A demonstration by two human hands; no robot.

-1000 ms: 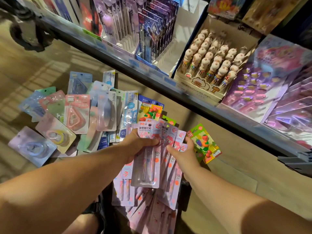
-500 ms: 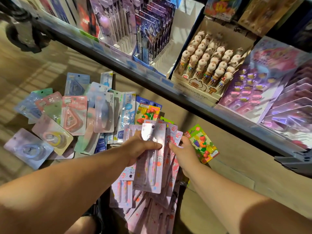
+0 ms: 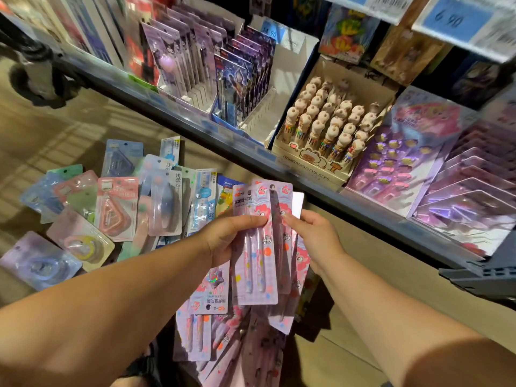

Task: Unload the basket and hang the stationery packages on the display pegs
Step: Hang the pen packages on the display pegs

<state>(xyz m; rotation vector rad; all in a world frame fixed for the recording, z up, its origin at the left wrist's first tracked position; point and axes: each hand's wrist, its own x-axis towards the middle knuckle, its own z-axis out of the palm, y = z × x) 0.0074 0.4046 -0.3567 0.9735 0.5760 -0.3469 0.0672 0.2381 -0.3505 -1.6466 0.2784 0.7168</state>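
A fanned stack of pink pen packages (image 3: pixel 258 263) is lifted above the floor in the middle of the view. My left hand (image 3: pixel 229 237) grips the stack from the left, thumb across the front card. My right hand (image 3: pixel 314 241) holds the right edge of the same stack, fingers behind the cards. More pink packages (image 3: pixel 206 325) lie in a heap below, over a dark container whose rim is mostly hidden. The display pegs are not visible.
Several correction-tape and pen packages (image 3: pixel 117 208) are spread on the wooden floor to the left. A shelf edge (image 3: pixel 212 135) runs diagonally above, carrying carded pens (image 3: pixel 234 76), a box of animal-topped pens (image 3: pixel 329 121) and pink sets (image 3: pixel 405 157). A cart wheel (image 3: pixel 33 79) stands far left.
Both hands have raised the pink stack higher and squared it up. The view has tilted up toward the shelf, and the fruit-eraser pack at the right is now hidden.
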